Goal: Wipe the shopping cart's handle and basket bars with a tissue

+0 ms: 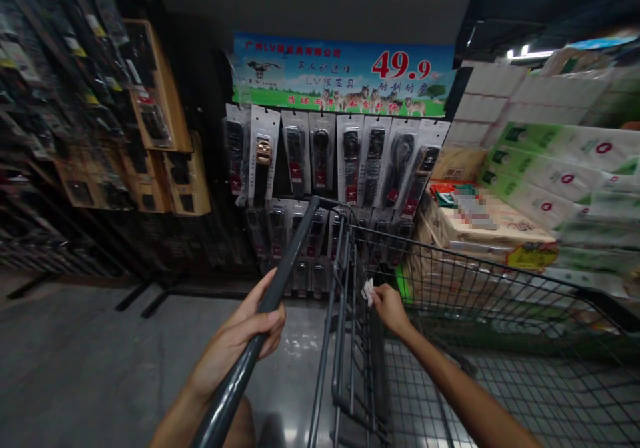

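My left hand (pixel 257 321) is wrapped round the dark grey handle bar (pixel 290 258) of a shopping cart, thumb over the top. Inside the wire basket (pixel 480 261), close to its near wall, my right hand (pixel 391 307) pinches a crumpled white tissue or wipe (pixel 369 293). The tissue is at the upright wires (pixel 345 301) beside the handle; whether it touches them I cannot tell. A bright green item (pixel 403 284) shows behind the right hand, partly hidden by the wires.
Ahead hangs a rack of packaged belts (pixel 350 155) under a blue price sign (pixel 345 75). More belts and wooden display boxes (pixel 160 95) stand at left. Stacked tissue packs (pixel 560 161) and a cardboard-coloured pile (pixel 495 228) are at right. Grey floor (pixel 100 361) lies below.
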### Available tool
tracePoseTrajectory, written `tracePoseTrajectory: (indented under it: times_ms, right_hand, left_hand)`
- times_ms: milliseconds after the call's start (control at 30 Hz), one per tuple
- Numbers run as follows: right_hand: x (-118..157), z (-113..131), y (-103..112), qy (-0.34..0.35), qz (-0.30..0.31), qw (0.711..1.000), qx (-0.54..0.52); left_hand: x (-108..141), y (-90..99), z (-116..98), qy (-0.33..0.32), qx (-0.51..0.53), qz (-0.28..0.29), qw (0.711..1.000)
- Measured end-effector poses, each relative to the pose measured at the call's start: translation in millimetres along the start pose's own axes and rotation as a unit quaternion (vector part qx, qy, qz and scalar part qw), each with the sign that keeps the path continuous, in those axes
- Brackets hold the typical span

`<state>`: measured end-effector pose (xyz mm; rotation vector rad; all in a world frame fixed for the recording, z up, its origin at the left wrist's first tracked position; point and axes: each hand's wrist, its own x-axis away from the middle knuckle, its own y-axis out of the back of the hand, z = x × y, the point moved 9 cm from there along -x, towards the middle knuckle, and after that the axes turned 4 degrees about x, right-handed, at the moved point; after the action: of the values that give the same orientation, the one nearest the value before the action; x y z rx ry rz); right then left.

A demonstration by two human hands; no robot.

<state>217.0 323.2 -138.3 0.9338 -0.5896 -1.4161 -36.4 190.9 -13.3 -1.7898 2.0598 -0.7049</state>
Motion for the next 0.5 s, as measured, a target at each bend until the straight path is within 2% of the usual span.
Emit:
tracePoseTrajectory:
  times_ms: [100,267,500]
  right_hand:
    - [2.2,6.2,-13.6,0.011,-0.008,1.000,0.021]
    - [2.3,2.0,-20.5,-0.011,0.004,0.997,0.073]
    - [13.4,-12.0,-35.1,-0.062,0.074,0.992,0.080]
  left_hand:
    - [1.9,0.8,-1.5,0.001,-0.005,-0.019,1.000]
    - [0.5,1.3,-2.5,-0.014,-0.004,-0.024,1.000]
    - [0.6,-0.1,-1.9,-0.012,-0.005,-0.014,1.000]
